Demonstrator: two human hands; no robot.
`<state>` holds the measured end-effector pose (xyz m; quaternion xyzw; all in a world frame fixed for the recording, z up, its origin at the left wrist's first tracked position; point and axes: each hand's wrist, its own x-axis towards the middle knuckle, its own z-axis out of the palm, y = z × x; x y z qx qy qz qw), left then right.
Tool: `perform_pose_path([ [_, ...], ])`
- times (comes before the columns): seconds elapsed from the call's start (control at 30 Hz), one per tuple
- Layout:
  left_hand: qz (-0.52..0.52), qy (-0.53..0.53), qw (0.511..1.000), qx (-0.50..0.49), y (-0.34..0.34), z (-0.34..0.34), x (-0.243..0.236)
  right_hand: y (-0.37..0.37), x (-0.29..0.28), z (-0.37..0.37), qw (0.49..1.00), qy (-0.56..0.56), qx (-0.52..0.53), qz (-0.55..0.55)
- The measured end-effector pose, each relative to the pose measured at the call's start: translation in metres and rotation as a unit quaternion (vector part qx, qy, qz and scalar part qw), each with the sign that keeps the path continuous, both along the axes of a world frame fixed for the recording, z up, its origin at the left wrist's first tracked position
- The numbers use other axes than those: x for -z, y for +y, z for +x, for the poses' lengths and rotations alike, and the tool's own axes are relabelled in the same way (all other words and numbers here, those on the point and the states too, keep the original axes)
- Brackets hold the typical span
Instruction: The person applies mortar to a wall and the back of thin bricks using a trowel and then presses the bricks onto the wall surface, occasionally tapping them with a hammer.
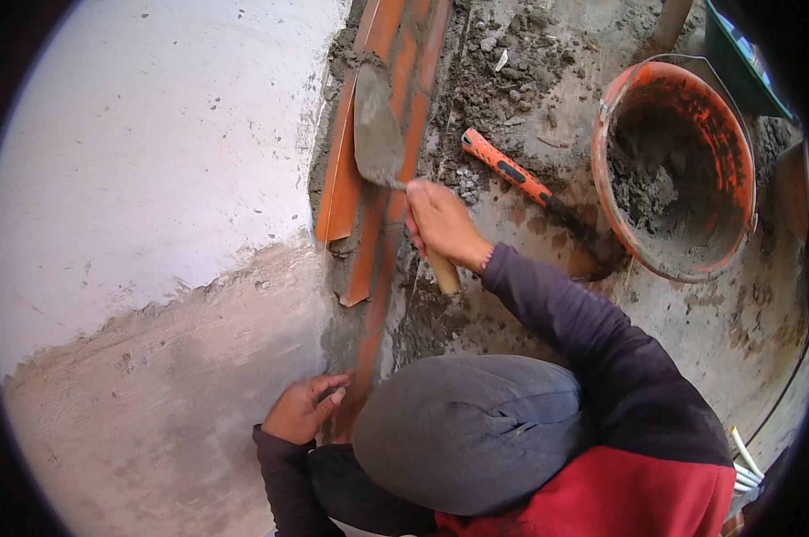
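My right hand (445,224) is wrapped around the wooden handle of a trowel (376,134). Its mortar-smeared blade points away from me and lies over the top orange brick (340,183), where grey mortar sits around the far end. That brick belongs to stepped rows of orange bricks running along the white wall. Nearer to me, my left hand (304,410) is beside the lower bricks (368,349), thumb and fingers apart and bent, with nothing visible in it. Whether its fingertips touch the brick I cannot tell.
To the right stands an orange bucket (606,170) with grey mortar inside. A tool with an orange and black handle (507,168) lies beside it, its head dark. Loose mortar (512,80) covers the floor beyond. A green container (736,63) is far right; white tubes (744,465) lie lower right.
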<state>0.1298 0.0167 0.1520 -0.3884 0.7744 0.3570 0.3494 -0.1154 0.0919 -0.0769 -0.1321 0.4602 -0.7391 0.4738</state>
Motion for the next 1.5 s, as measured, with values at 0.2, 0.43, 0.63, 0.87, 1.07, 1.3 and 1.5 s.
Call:
perform_pose_path([
  [0.2, 0.0, -0.025, 1.0, -0.001, -0.001, -0.001, -0.002, 0.009, 0.028, 0.011, 0.972, 0.134, 0.123, 0.147],
  [0.43, 0.009, -0.006, 1.0, -0.001, -0.001, 0.001, -0.002, -0.018, 0.014, 0.012, 0.951, 0.213, 0.168, 0.149],
  [0.63, -0.014, 0.008, 0.999, 0.034, 0.001, 0.0, -0.006, -0.014, -0.01, 0.019, 0.955, 0.208, 0.143, 0.154],
  [0.87, -0.003, 0.045, 0.998, 0.033, -0.002, 0.014, -0.003, 0.003, -0.014, 0.021, 0.984, 0.134, 0.069, 0.097],
  [1.07, 0.001, 0.049, 0.997, 0.058, 0.0, 0.008, -0.006, 0.04, -0.027, 0.017, 1.0, 0.0, -0.028, -0.003],
  [1.3, -0.001, 0.083, 0.984, 0.159, 0.006, 0.005, -0.01, 0.155, -0.095, -0.019, 0.984, 0.096, 0.025, 0.148],
  [1.5, 0.021, 0.148, 0.964, 0.222, 0.009, -0.001, -0.013, 0.31, -0.139, -0.044, 0.733, 0.536, 0.199, 0.369],
])
